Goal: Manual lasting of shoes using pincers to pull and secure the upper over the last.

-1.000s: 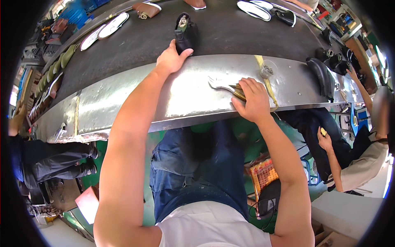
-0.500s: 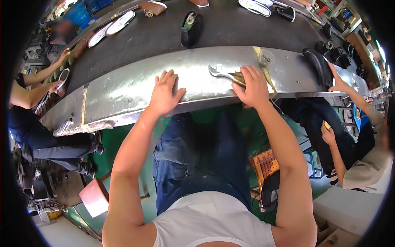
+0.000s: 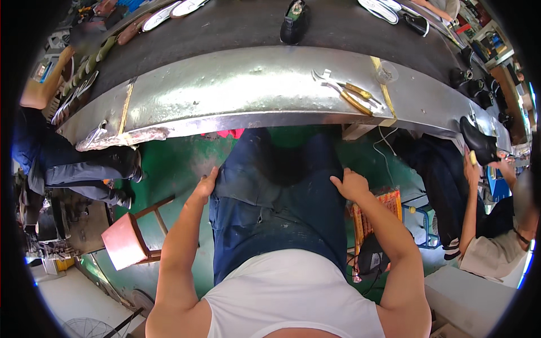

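Observation:
Beside my left thigh hangs my left hand (image 3: 208, 182), its thumb and fingers loosely apart and nothing held. On the other side my right hand (image 3: 352, 185) is next to the right leg of my blue trousers (image 3: 270, 208), thumb spread from the fingers, also empty; some fingertips are hidden. A pair of lasting pincers (image 3: 337, 87) with yellow handles lies on the metal ledge (image 3: 225, 84) in front of me, out of reach of both hands as they hang. Right of it stands a small clear cup (image 3: 386, 72).
Behind the ledge runs a dark belt (image 3: 225, 34) carrying a black shoe (image 3: 295, 22) and white shoes (image 3: 380, 9). A co-worker at right handles a black shoe (image 3: 478, 135); another works at left. A stool (image 3: 125, 241) and a bead-covered seat (image 3: 389, 198) stand nearby.
Both my hands have left the metal ledge and dropped to my thighs. The right hand has let go of the pincers. The view has shifted, and the co-worker's black shoe is raised off the ledge.

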### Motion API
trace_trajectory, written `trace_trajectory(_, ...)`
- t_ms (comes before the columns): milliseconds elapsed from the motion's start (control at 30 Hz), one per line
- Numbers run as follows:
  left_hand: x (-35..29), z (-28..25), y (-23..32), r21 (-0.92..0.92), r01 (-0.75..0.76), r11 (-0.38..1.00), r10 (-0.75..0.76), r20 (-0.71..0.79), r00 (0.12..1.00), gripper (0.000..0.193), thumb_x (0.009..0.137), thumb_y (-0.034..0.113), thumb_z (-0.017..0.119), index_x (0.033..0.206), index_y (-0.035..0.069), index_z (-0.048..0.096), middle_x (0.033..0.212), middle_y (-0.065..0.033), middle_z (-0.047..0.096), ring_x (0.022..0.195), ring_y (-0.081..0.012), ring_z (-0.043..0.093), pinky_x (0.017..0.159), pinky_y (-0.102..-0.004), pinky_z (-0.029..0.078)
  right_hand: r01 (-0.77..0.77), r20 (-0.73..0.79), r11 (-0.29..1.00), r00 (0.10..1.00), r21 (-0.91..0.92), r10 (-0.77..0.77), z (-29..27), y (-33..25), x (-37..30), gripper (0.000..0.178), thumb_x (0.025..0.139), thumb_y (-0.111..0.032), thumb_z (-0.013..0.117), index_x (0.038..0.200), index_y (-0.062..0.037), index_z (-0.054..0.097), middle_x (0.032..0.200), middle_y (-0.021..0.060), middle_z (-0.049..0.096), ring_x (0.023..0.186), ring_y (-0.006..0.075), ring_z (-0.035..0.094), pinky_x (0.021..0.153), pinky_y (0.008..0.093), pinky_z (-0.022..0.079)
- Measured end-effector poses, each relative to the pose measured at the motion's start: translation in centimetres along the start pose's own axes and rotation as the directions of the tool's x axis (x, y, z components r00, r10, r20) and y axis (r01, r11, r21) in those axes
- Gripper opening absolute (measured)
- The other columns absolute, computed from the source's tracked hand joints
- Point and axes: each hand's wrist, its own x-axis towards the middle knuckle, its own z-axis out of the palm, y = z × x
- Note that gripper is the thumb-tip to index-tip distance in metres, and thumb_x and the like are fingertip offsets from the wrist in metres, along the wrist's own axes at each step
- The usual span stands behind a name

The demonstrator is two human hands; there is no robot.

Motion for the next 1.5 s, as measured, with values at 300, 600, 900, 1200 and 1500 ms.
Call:
trace_trajectory(300,-1.9,-1.5,1.2,0.108,-0.495,0.862,0.505,-0.262,0.823,0.049,0.093,0.030,0.061,0.129,-0.002,0.056,0.099,-0.0187,0.070,0.089,-0.0248,0.068,0.081,-0.0392,0.053,0.123,-0.029,0.987,0.992,0.099,-0.121,-0.6,1.0,-2.1,0.039,0.091,-0.040,0.065,0.092,-0.0007,0.063,0.083,0.0235,0.069,0.081,0.0429,0.066,0.073,0.0498,0.053)
trace_trajectory(600,-13.2,-6.3,5.5,0.253,-0.795,0.552,0.815,-0.365,0.450,0.018,0.097,0.014,0.061,0.104,-0.001,0.069,0.080,-0.0173,0.068,0.071,-0.0186,0.066,0.071,-0.0311,0.053,0.280,-0.060,0.935,0.960,0.219,-0.273,-5.5,4.1,-4.6,0.028,0.087,-0.030,0.070,0.086,-0.0031,0.064,0.081,0.0207,0.068,0.082,0.0422,0.066,0.074,0.0480,0.052)
trace_trajectory(900,-15.8,-5.9,-3.5,0.351,-0.679,0.645,0.764,-0.270,0.586,0.021,0.093,0.017,0.062,0.105,0.001,0.069,0.089,-0.0237,0.069,0.084,-0.0400,0.069,0.076,-0.0408,0.054,0.208,0.434,0.978,0.882,-0.010,-0.183,-4.7,8.1,-10.2,0.026,0.085,-0.030,0.071,0.081,-0.0052,0.068,0.079,0.0161,0.069,0.079,0.0337,0.068,0.073,0.0457,0.050)
trace_trajectory(1200,-18.6,-5.1,-1.1,0.866,-0.463,0.190,0.967,-0.084,0.240,0.023,0.089,0.015,0.067,0.107,0.001,0.067,0.093,-0.0187,0.069,0.086,-0.0375,0.068,0.075,-0.0426,0.055,0.385,-0.032,0.846,0.904,-0.369,-0.425,-6.3,3.8,-10.3,0.020,0.085,-0.022,0.070,0.094,-0.0052,0.065,0.090,0.0130,0.067,0.084,0.0330,0.067,0.074,0.0457,0.053)
trace_trajectory(1500,-24.3,-3.0,3.6,-0.222,-0.744,0.630,0.685,0.610,0.398,0.022,0.083,0.012,0.077,0.100,0.000,0.071,0.089,-0.0110,0.067,0.078,-0.0217,0.064,0.063,-0.0298,0.050,0.646,-0.112,0.536,0.688,0.543,-0.717,-10.9,-6.3,-15.5,0.016,0.083,-0.023,0.073,0.089,-0.0090,0.069,0.081,0.0083,0.066,0.077,0.0294,0.066,0.065,0.0389,0.052)
